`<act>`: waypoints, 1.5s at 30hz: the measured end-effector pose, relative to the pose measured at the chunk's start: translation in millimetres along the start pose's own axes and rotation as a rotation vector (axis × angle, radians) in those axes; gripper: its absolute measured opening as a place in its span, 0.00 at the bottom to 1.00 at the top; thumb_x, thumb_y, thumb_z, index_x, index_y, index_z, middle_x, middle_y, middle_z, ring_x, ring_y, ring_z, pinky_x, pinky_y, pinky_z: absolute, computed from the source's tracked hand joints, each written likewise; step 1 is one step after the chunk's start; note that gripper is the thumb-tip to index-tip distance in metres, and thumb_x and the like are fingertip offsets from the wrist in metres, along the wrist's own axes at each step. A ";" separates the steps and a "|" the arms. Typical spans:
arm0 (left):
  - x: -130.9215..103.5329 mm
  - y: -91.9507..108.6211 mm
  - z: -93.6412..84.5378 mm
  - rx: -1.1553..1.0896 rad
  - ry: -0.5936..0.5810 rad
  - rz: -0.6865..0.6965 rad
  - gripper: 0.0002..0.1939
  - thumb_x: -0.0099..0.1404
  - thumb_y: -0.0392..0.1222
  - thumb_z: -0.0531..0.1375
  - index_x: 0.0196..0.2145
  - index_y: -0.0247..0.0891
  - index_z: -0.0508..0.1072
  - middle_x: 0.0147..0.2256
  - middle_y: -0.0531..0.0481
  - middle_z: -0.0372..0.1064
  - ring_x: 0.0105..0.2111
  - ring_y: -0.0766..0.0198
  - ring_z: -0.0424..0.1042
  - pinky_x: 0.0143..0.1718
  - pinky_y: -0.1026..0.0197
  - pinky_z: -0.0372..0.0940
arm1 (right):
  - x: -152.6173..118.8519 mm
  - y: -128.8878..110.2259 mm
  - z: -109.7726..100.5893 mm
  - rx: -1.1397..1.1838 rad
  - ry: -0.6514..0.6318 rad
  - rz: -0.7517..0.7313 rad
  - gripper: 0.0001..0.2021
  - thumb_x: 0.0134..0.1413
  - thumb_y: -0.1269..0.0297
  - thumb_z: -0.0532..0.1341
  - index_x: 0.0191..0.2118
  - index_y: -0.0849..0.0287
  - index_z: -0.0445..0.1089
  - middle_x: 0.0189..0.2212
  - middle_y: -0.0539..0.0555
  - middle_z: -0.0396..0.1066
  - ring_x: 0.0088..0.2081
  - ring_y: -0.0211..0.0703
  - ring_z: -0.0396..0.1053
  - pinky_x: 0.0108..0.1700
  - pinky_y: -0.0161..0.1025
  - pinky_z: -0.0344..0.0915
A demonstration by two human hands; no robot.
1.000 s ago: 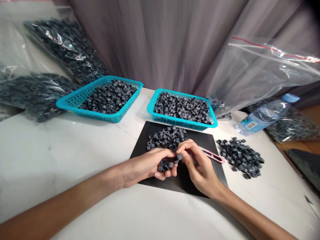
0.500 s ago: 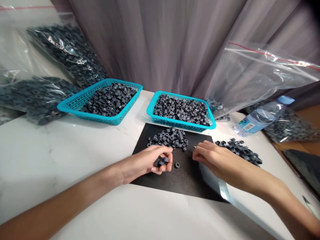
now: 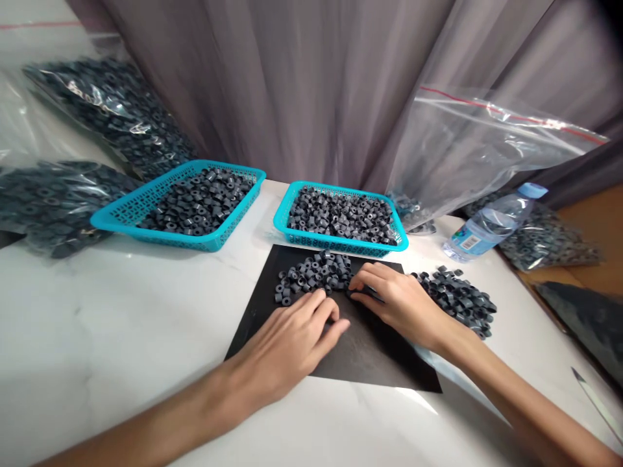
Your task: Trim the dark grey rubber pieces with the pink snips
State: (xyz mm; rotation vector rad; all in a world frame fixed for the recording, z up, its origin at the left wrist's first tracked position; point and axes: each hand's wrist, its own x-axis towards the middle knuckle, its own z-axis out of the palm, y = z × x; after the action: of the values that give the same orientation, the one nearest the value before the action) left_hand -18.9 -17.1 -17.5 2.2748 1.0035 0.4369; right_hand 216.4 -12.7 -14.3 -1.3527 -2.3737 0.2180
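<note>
A pile of small dark grey rings (image 3: pixel 316 271) lies on the black mat (image 3: pixel 360 353). Just in front of the pile, my left hand (image 3: pixel 296 331) is palm down over the mat, its fingers curled and thumb stretched to the right; whatever lies beneath them is hidden. My right hand (image 3: pixel 394 298) reaches to the right edge of the pile, fingers bent and thumb a little apart, with a dark ring partly visible near the fingertips. Whether it grips that ring is unclear. Another ring pile (image 3: pixel 462 301) rests on the table right of my right hand.
Two blue baskets (image 3: pixel 219 240) (image 3: pixel 341 244) of rings stand behind the mat. Filled plastic bags (image 3: pixel 63 201) lean at the left. At the right are a clear open bag (image 3: pixel 452 149), a water bottle (image 3: pixel 496 224) and a pointed tool (image 3: pixel 596 402). A grey curtain hangs behind.
My left hand has turned from palm up with rings in it to palm down. My right hand has moved left to the pile. The lone ring on the mat no longer shows.
</note>
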 end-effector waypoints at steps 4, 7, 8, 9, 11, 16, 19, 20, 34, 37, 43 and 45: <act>0.6 -3.2 12.8 0.095 0.071 0.014 0.18 0.73 0.57 0.53 0.49 0.43 0.72 0.45 0.44 0.71 0.47 0.50 0.70 0.41 0.57 0.60 | 0.2 1.5 2.6 -0.066 -0.032 -0.022 0.05 0.71 0.67 0.56 0.40 0.54 0.67 0.38 0.54 0.72 0.40 0.47 0.68 0.36 0.41 0.64; 3.0 -3.0 10.9 0.126 0.015 0.017 0.16 0.76 0.51 0.50 0.45 0.42 0.73 0.44 0.45 0.70 0.43 0.54 0.71 0.38 0.58 0.58 | 0.0 -2.0 -0.6 -0.078 -0.050 -0.011 0.05 0.72 0.66 0.54 0.41 0.54 0.64 0.39 0.54 0.71 0.41 0.48 0.68 0.36 0.42 0.63; 3.4 -1.4 8.4 0.105 0.000 0.017 0.15 0.76 0.49 0.49 0.43 0.42 0.73 0.43 0.47 0.70 0.40 0.57 0.71 0.38 0.58 0.57 | -0.2 -3.4 -1.5 -0.077 -0.058 -0.008 0.05 0.72 0.66 0.53 0.41 0.54 0.63 0.39 0.54 0.71 0.41 0.48 0.68 0.36 0.42 0.64; 3.6 0.7 5.3 0.063 -0.004 0.008 0.14 0.76 0.49 0.50 0.41 0.41 0.72 0.40 0.48 0.69 0.37 0.59 0.70 0.37 0.59 0.56 | -0.6 -4.5 -2.0 -0.076 -0.065 -0.006 0.04 0.72 0.66 0.53 0.41 0.54 0.63 0.39 0.54 0.70 0.41 0.48 0.68 0.36 0.42 0.64; 4.2 5.0 -1.8 -0.090 0.015 -0.046 0.13 0.75 0.49 0.52 0.37 0.41 0.70 0.34 0.53 0.66 0.32 0.63 0.65 0.35 0.60 0.56 | -1.4 -5.6 -1.3 -0.079 -0.066 -0.002 0.01 0.70 0.68 0.56 0.43 0.54 0.62 0.40 0.54 0.70 0.42 0.49 0.68 0.36 0.42 0.65; 13.1 4.0 -14.0 -0.846 -0.067 -0.347 0.11 0.71 0.48 0.52 0.32 0.40 0.62 0.25 0.58 0.52 0.22 0.70 0.49 0.22 0.66 0.45 | -0.9 -2.8 6.2 -0.137 -0.048 -0.031 0.07 0.67 0.69 0.59 0.48 0.54 0.63 0.47 0.57 0.68 0.47 0.51 0.69 0.36 0.42 0.67; 18.8 -1.2 -14.5 -1.207 -0.166 -0.497 0.10 0.68 0.45 0.50 0.31 0.39 0.61 0.22 0.60 0.48 0.19 0.72 0.41 0.20 0.67 0.37 | 0.7 -2.6 5.7 -0.172 -0.030 -0.063 0.03 0.71 0.68 0.55 0.45 0.55 0.65 0.44 0.57 0.68 0.45 0.50 0.69 0.35 0.42 0.66; 19.4 -2.2 -13.8 -1.260 -0.177 -0.519 0.10 0.68 0.45 0.50 0.31 0.38 0.62 0.22 0.60 0.49 0.19 0.73 0.42 0.19 0.68 0.37 | 1.0 -3.9 3.7 -0.153 -0.022 -0.071 0.04 0.71 0.68 0.54 0.44 0.55 0.66 0.43 0.57 0.69 0.44 0.50 0.69 0.36 0.42 0.66; 8.9 3.5 -1.1 -1.373 -0.206 -0.591 0.18 0.73 0.47 0.49 0.33 0.32 0.69 0.26 0.53 0.63 0.18 0.77 0.50 0.19 0.71 0.42 | 0.1 -44.0 -4.6 0.465 0.166 0.064 0.07 0.71 0.66 0.56 0.45 0.53 0.71 0.43 0.53 0.67 0.40 0.41 0.68 0.41 0.38 0.66; 10.1 3.4 -2.0 -1.462 -0.170 -0.624 0.16 0.71 0.46 0.52 0.31 0.33 0.69 0.26 0.55 0.61 0.17 0.78 0.50 0.19 0.71 0.44 | 1.2 -24.0 3.2 0.264 0.250 0.174 0.06 0.69 0.67 0.58 0.48 0.54 0.69 0.44 0.54 0.67 0.36 0.42 0.68 0.38 0.41 0.66; 11.6 4.2 -6.6 -1.447 -0.157 -0.565 0.19 0.72 0.47 0.51 0.32 0.31 0.73 0.25 0.53 0.61 0.18 0.76 0.53 0.17 0.71 0.39 | -0.6 2.4 20.8 0.044 0.137 0.154 0.09 0.66 0.71 0.60 0.49 0.54 0.67 0.47 0.55 0.70 0.47 0.51 0.69 0.47 0.47 0.67; 11.2 4.5 -6.7 -1.420 -0.167 -0.550 0.21 0.73 0.49 0.50 0.34 0.30 0.75 0.25 0.51 0.63 0.18 0.75 0.53 0.16 0.71 0.39 | -0.1 6.1 23.4 0.053 0.155 0.132 0.08 0.66 0.72 0.60 0.48 0.53 0.68 0.46 0.54 0.72 0.48 0.52 0.68 0.50 0.48 0.67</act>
State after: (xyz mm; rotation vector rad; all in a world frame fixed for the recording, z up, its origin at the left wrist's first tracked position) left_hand -12.5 -8.4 -8.9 0.7227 0.7560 0.4683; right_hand 211.6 -8.2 -37.5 -1.4476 -2.1402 0.2037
